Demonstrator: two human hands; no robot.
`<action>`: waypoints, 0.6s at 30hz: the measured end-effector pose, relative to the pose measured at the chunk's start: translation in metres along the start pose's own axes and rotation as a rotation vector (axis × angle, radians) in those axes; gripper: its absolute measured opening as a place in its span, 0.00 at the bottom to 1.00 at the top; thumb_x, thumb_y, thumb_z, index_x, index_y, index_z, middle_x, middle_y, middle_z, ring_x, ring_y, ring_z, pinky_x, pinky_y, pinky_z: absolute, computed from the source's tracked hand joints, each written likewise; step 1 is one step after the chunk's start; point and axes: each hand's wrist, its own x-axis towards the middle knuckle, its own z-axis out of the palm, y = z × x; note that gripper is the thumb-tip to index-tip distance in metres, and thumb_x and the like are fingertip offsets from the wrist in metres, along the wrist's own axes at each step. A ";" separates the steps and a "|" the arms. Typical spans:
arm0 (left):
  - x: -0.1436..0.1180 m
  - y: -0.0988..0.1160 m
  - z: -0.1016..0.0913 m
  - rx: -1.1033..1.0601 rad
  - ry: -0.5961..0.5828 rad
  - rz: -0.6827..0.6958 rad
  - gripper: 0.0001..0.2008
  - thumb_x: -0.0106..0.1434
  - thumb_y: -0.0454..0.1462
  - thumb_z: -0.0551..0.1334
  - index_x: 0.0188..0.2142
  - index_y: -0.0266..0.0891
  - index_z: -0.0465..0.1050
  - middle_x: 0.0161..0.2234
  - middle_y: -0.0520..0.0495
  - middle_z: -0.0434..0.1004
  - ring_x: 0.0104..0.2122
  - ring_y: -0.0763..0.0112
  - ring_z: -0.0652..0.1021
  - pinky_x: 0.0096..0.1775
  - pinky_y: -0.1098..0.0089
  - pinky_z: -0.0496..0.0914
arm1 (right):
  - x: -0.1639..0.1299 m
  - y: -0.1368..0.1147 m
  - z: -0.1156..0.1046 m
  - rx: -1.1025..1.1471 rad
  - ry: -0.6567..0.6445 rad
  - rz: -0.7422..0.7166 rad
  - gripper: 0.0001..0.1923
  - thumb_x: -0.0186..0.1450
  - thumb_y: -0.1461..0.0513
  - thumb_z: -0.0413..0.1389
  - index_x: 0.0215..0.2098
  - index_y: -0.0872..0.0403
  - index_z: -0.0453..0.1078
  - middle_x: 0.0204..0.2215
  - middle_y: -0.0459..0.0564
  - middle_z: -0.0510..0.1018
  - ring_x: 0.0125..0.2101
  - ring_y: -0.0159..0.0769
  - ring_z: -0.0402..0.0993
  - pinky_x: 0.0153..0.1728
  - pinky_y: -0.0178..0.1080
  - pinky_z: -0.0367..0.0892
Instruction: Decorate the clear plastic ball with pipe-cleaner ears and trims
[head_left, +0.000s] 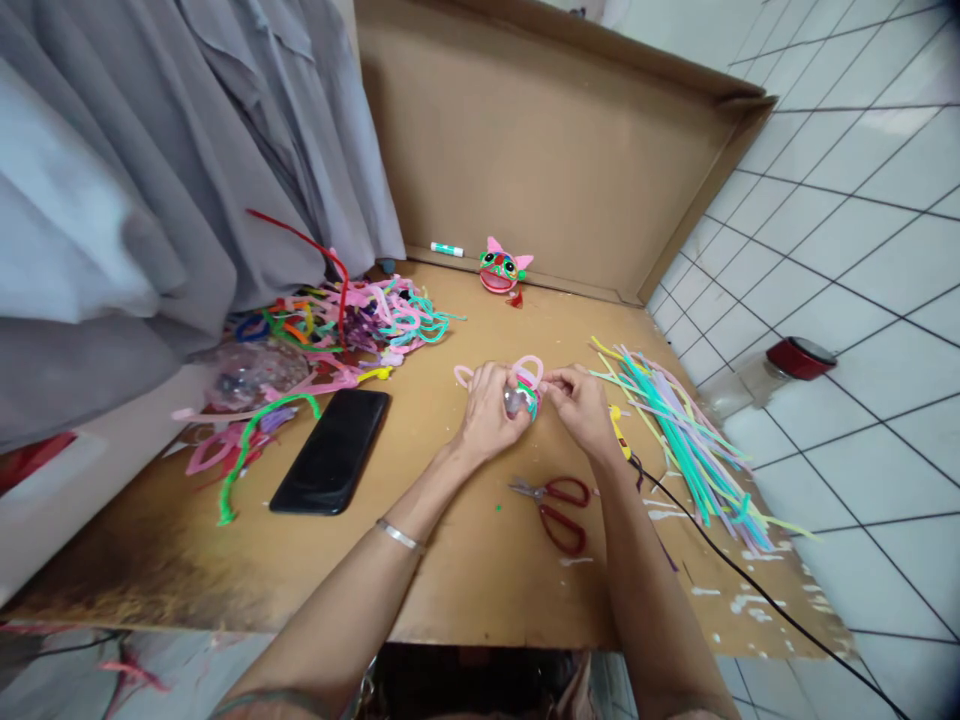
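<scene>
Pinching together on a half-wrapped pipe-cleaner figure [523,390] above the scissors [555,503], both hands [487,410] [581,400] seem midway, loops formed, face unfinished.

Fuzzy pipe cleaners [679,430] lie on matt cardboard [480,560] beside a glossy phone [331,450].

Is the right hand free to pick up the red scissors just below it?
Probably not right away: the right hand is pinching the pink pipe-cleaner piece together with the left hand. The scissors themselves lie uncovered.

- Phone [330,452] left of both hands, on the board [465,580].
- Scissors [556,508] before the hands.
- Loose stems [686,435] right.
- Finished figure [502,267] behind.
</scene>
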 end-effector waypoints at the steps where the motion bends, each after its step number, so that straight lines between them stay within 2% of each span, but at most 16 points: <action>1: 0.000 0.000 0.000 -0.001 0.002 0.001 0.12 0.51 0.34 0.59 0.35 0.43 0.57 0.40 0.44 0.68 0.43 0.61 0.70 0.47 0.60 0.65 | 0.001 0.000 0.002 0.001 -0.016 0.011 0.08 0.57 0.61 0.56 0.29 0.55 0.76 0.26 0.48 0.74 0.26 0.33 0.67 0.32 0.37 0.64; 5: 0.000 0.001 0.000 0.006 0.006 0.004 0.12 0.52 0.34 0.59 0.35 0.43 0.57 0.40 0.44 0.68 0.43 0.61 0.69 0.47 0.59 0.66 | 0.001 0.003 0.008 0.041 -0.009 0.035 0.06 0.56 0.61 0.56 0.26 0.54 0.74 0.25 0.47 0.73 0.26 0.33 0.66 0.32 0.37 0.63; 10: 0.000 0.001 0.001 0.017 -0.001 0.005 0.11 0.53 0.34 0.59 0.35 0.42 0.58 0.39 0.44 0.67 0.42 0.62 0.69 0.46 0.59 0.66 | 0.001 0.004 0.010 0.104 0.016 0.031 0.07 0.56 0.59 0.56 0.28 0.54 0.74 0.26 0.46 0.71 0.25 0.32 0.65 0.31 0.37 0.63; 18: 0.000 0.000 0.001 0.038 -0.009 0.012 0.12 0.52 0.33 0.59 0.35 0.43 0.57 0.40 0.45 0.67 0.42 0.62 0.69 0.46 0.60 0.65 | 0.001 0.002 0.009 0.066 0.036 -0.024 0.05 0.55 0.62 0.55 0.25 0.54 0.72 0.24 0.45 0.70 0.25 0.32 0.64 0.31 0.36 0.63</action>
